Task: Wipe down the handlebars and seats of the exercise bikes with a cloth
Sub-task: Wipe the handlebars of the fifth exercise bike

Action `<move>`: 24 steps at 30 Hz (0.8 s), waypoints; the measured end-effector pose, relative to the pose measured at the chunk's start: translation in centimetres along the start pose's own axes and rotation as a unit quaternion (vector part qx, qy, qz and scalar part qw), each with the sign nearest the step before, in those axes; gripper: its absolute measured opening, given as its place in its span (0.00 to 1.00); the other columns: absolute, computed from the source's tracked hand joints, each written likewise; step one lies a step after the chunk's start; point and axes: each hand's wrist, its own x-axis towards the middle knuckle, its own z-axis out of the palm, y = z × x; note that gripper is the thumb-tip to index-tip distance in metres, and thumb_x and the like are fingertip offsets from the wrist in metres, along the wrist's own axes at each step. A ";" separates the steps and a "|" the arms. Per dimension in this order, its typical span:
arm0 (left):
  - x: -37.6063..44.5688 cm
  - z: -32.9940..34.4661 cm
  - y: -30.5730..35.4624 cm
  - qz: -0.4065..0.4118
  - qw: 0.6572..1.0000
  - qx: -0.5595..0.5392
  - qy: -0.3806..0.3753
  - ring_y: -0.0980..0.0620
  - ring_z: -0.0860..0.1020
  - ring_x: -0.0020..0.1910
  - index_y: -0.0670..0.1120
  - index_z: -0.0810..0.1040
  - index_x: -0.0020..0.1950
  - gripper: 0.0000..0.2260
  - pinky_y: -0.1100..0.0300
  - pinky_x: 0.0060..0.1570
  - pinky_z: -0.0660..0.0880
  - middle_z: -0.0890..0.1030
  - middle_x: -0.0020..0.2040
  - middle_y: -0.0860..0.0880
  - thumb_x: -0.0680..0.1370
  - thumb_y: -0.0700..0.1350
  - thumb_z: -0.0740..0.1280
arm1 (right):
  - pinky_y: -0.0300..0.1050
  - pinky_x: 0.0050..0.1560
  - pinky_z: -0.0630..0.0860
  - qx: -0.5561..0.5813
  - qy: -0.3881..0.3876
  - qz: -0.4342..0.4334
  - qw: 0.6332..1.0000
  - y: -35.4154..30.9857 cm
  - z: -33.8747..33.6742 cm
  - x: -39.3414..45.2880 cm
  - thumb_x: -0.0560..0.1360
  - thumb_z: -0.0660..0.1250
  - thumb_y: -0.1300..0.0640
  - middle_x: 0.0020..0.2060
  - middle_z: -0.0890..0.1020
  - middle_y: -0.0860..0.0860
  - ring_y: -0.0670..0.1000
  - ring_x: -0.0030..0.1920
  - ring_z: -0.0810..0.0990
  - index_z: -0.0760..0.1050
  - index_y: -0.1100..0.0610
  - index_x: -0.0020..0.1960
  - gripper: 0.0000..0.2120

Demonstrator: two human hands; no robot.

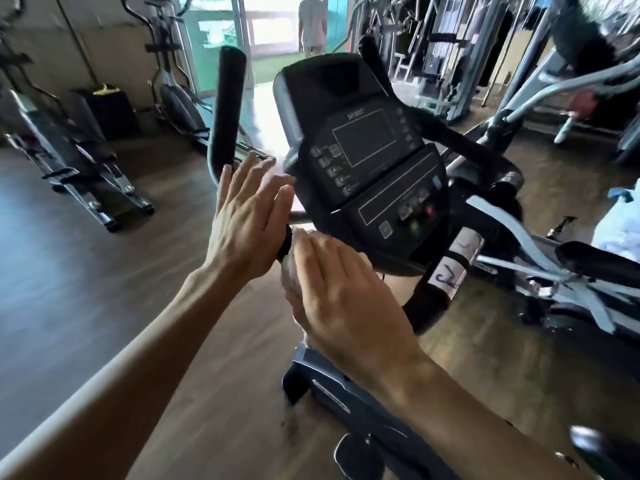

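Handlebar step in hand; left hand (pixel 247 216) hovers, fingers straight, beside the console (pixel 367 161); right hand (pixel 346 289) presses a cloth (pixel 289 271) onto the grip (pixel 285 242), fingers flat; next, likely wipe along the bar.

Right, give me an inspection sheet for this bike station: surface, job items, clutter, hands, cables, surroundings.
Surface: wooden floor, nothing seen lying on it nearby.
Job's things: console on the exercise bike; upright black handlebar; pale cloth partly hidden under the right hand.
Clutter: nothing seen.
Hands: left hand open, fingers straight beside the console; right hand lies over the cloth at the handlebar end, grip unclear.
Cables: nothing seen.
Surroundings: elliptical machines at left, weight machines behind, person in the doorway.
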 end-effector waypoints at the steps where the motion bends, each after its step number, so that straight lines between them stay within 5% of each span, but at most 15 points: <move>1: -0.7 0.2 1.1 -0.015 1.000 -0.003 0.014 0.50 0.59 0.80 0.49 0.80 0.66 0.22 0.50 0.79 0.46 0.73 0.74 0.48 0.85 0.54 0.50 | 0.54 0.67 0.73 0.013 -0.002 -0.015 1.000 0.9 -0.4 -1.4 0.88 0.51 0.51 0.68 0.74 0.64 0.60 0.68 0.75 0.63 0.67 0.77 0.25; 7: -1.5 1.2 2.9 -0.069 0.997 0.025 0.019 0.47 0.57 0.81 0.48 0.83 0.62 0.21 0.48 0.80 0.44 0.71 0.76 0.48 0.83 0.54 0.53 | 0.46 0.70 0.68 0.029 0.033 -0.107 0.993 5.8 -2.0 -5.9 0.86 0.58 0.49 0.66 0.78 0.59 0.55 0.65 0.76 0.69 0.65 0.74 0.25; 15: -1.6 1.2 2.3 -0.050 0.997 0.032 0.046 0.43 0.65 0.76 0.46 0.84 0.60 0.21 0.41 0.76 0.56 0.77 0.71 0.48 0.83 0.51 0.52 | 0.52 0.61 0.76 0.042 0.059 0.008 0.997 1.2 0.0 -2.1 0.86 0.55 0.49 0.62 0.78 0.61 0.58 0.60 0.79 0.69 0.66 0.72 0.24; 19: -1.8 0.9 2.1 -0.050 0.997 0.053 0.039 0.43 0.67 0.75 0.42 0.82 0.58 0.19 0.42 0.76 0.57 0.77 0.69 0.45 0.83 0.49 0.54 | 0.51 0.62 0.76 0.056 0.085 -0.109 0.989 4.2 -1.2 -4.6 0.86 0.56 0.51 0.63 0.80 0.59 0.56 0.60 0.80 0.72 0.64 0.72 0.22; 22: -1.8 0.6 2.8 -0.072 0.995 0.070 0.028 0.42 0.66 0.76 0.40 0.81 0.58 0.20 0.43 0.78 0.55 0.76 0.70 0.43 0.83 0.49 0.53 | 0.53 0.65 0.74 0.076 0.033 -0.230 0.970 8.9 -2.3 -5.9 0.80 0.67 0.53 0.65 0.78 0.56 0.56 0.62 0.79 0.72 0.61 0.74 0.25; 24: -1.9 0.4 3.6 -0.089 0.992 0.088 0.020 0.42 0.64 0.77 0.40 0.81 0.59 0.21 0.44 0.78 0.54 0.75 0.71 0.41 0.82 0.49 0.52 | 0.53 0.65 0.74 0.094 0.020 -0.236 0.967 10.4 -2.3 -5.8 0.76 0.71 0.53 0.64 0.79 0.55 0.56 0.61 0.80 0.74 0.60 0.72 0.26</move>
